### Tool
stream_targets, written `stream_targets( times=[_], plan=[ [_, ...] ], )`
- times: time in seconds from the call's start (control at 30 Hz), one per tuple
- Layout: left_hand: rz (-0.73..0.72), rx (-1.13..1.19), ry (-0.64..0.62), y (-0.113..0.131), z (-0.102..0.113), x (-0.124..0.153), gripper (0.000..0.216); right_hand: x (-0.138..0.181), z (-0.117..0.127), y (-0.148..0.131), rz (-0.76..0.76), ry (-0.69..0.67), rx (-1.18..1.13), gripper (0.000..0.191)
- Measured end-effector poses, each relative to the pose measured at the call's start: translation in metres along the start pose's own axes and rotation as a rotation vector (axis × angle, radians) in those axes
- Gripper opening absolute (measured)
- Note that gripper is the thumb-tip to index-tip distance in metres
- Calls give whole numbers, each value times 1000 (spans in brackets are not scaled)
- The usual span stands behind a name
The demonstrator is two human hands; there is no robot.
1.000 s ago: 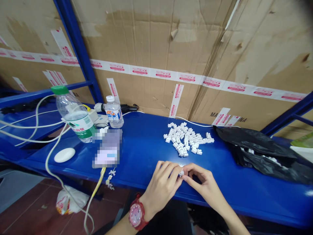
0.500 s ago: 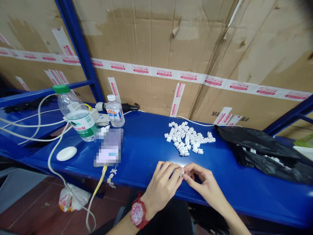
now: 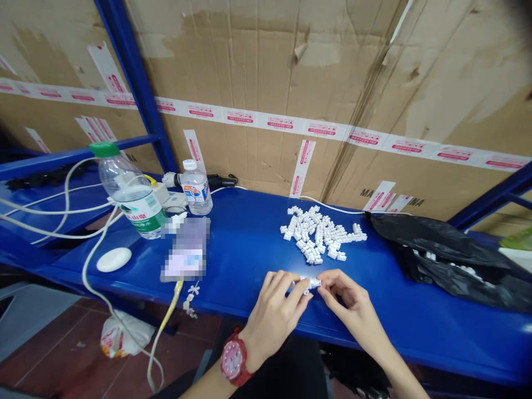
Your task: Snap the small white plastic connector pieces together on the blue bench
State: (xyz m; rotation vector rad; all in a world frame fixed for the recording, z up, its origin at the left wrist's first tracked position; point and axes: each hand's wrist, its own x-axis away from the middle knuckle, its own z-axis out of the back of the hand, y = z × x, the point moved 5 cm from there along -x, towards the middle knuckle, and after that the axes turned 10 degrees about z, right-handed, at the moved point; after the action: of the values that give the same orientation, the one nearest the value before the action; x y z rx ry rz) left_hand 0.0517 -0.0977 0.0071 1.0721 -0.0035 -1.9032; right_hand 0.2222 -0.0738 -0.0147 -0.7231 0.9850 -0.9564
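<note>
My left hand (image 3: 279, 310), with a red watch (image 3: 234, 361) on its wrist, has its fingers bent over the blue tabletop near the front edge. Between its thumb and fingers is a small white plastic piece (image 3: 307, 290), mostly covered. Just to the right, the fingertips of my right hand (image 3: 347, 299) pinch the end of a small white piece (image 3: 317, 282). Whether the two pieces are joined I cannot tell; glare lies around them. Behind the hands, a loose pile of similar white pieces (image 3: 318, 233) is spread on the blue table (image 3: 245, 249).
At left stand a large green-capped bottle (image 3: 139, 205) and a small water bottle (image 3: 196, 191). A blurred-out phone (image 3: 187, 249) with a yellow-ended cable (image 3: 177, 293) and a white oval object (image 3: 113, 259) lie nearby. A black plastic bag (image 3: 453, 266) holding white pieces sits right. Cardboard (image 3: 257, 66) stands behind.
My hands have drawn slightly apart, the right one shifting a little rightward. More of the white material between the fingertips now shows. The pile is unchanged.
</note>
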Motion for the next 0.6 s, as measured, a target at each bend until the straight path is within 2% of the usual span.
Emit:
stream_targets(
  times=[0.07, 0.23, 0.4, 0.5, 0.6],
  plan=[
    [30, 24, -39, -2, -2, 0, 18, -1, 3, 1, 26, 21, 56, 25],
    [161, 146, -168, -9, -7, -2, 22, -4, 17, 2, 135, 74, 371, 21],
    [208, 205, -215, -11, -8, -3, 16, -17, 24, -1, 205, 41, 528, 18],
    [238, 166, -195, -13, -9, -3, 9, -35, 15, -19, 287, -33, 512, 15],
    [254, 82, -191, -16, -14, -2, 5, -56, -11, -46, 419, -188, 384, 22]
  ],
)
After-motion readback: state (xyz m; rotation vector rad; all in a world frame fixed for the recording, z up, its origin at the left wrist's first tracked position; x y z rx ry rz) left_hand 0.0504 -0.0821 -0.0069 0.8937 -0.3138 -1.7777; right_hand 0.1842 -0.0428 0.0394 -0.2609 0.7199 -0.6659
